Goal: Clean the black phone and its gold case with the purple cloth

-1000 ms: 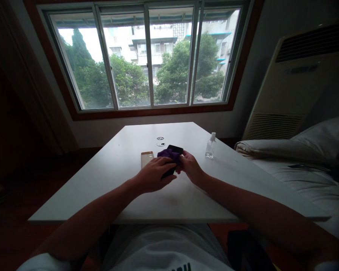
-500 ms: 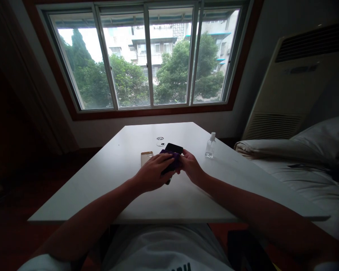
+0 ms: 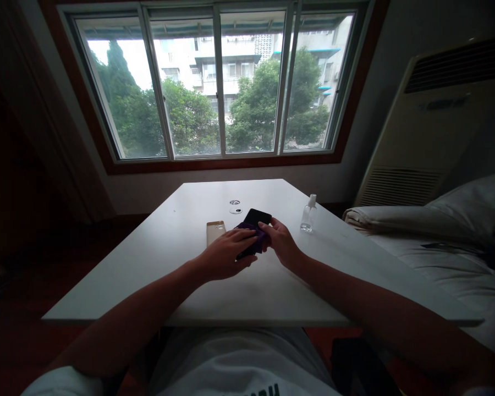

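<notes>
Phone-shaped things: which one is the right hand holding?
The black one, held in the right hand with purple cloth against it. The gold one lies on the white table beyond the left hand.

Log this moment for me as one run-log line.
Left hand: on purple cloth | right hand: holding black phone | white table: tan case lying, clear bottle standing

In came the daylight, streaming through the wide window point(image 3: 249, 82), four panes strong, framed in red-brown wood point(image 3: 226, 164)! Green trees point(image 3: 253, 113) crowded the glass, a pale building point(image 3: 206, 66) behind them. Below ran a dim wall point(image 3: 148, 192), and the white table point(image 3: 148, 297) caught the glow. On the right stood a tall air conditioner point(image 3: 421, 132), near it pale cushioned furniture point(image 3: 441, 269); far left, a curtain point(image 3: 61, 148) hung in shadow by the reddish floor point(image 3: 20, 297).
</notes>
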Tool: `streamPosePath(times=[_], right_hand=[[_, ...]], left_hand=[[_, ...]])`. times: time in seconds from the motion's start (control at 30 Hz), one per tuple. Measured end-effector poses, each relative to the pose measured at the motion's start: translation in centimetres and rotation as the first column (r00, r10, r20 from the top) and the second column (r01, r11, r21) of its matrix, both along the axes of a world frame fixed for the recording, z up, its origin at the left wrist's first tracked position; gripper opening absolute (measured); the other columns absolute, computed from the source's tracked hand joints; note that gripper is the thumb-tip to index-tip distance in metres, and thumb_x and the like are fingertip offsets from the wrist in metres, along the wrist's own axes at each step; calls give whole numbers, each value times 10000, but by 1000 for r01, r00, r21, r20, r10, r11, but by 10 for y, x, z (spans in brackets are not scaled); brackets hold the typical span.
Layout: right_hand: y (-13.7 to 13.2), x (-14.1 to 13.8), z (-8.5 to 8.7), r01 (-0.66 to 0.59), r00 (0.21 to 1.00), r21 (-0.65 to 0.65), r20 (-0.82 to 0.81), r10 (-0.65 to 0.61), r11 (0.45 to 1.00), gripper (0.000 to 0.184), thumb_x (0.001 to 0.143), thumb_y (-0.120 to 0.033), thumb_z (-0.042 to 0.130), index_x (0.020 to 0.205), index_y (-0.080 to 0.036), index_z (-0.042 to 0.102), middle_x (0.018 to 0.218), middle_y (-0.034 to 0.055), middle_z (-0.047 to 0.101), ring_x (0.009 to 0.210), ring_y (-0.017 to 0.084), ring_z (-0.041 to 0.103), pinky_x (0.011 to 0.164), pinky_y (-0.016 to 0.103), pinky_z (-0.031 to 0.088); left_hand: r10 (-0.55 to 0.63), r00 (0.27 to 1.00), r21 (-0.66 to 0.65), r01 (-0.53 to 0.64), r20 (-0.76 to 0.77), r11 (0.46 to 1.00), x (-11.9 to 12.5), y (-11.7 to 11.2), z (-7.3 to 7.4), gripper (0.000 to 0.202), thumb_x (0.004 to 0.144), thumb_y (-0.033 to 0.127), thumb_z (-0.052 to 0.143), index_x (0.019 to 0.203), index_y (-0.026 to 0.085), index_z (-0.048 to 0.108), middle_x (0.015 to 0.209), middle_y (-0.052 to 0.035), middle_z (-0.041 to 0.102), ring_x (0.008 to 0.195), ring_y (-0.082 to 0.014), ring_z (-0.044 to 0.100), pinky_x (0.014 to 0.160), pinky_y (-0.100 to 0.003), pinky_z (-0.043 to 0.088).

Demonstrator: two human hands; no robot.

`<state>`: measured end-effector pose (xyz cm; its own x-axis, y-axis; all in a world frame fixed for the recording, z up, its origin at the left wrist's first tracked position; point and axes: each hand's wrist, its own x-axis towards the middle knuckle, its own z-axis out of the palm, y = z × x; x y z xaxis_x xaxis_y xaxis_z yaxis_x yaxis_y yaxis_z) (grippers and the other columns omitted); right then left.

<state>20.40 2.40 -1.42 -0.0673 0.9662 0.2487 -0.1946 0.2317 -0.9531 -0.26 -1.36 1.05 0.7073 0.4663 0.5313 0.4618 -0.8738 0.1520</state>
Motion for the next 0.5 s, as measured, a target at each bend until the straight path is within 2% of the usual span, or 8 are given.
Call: streamPosePath(times=[0.17,0.27,0.4,0.5], right_hand=[[-2,-1,2,-52,999,-21,4,53,998,349,825,-404,697,1042,-158,578,593,-19,590,411,116,502,363,231,412],[5,8,4,6,999,-24,-34,-7,1000,300,843,-383,680,1023,-164,580,621,-4,596,456,120,526,397,233,426],[12,18,5,129,989,-68,-67,-134,989,251,841,-359,668,956,-165,559,578,-7,557,458,126,520,408,241,422],[11,17,4,139,988,-82,-50,-143,987,249,838,-358,663,951,-165,553,586,-3,564,462,127,526,411,239,422]], left_hand=[[-13,1000,2,13,6,1000,0,-1,4,519,972,398,549,1466,256,481,1491,-82,486,1397,-285,424,1155,-491,386],[3,1000,-17,-3,-21,1000,-1,-1,3,593,976,419,536,1526,252,391,1532,-86,435,1433,-289,378,1152,-503,391],[-2,999,-22,1,-45,1000,-2,1,-1,619,979,455,522,1544,265,355,1552,-83,405,1457,-296,340,1156,-534,376],[-11,998,-28,10,-56,1000,-2,2,-2,621,978,465,522,1542,261,361,1545,-84,416,1455,-301,343,1157,-539,373]])
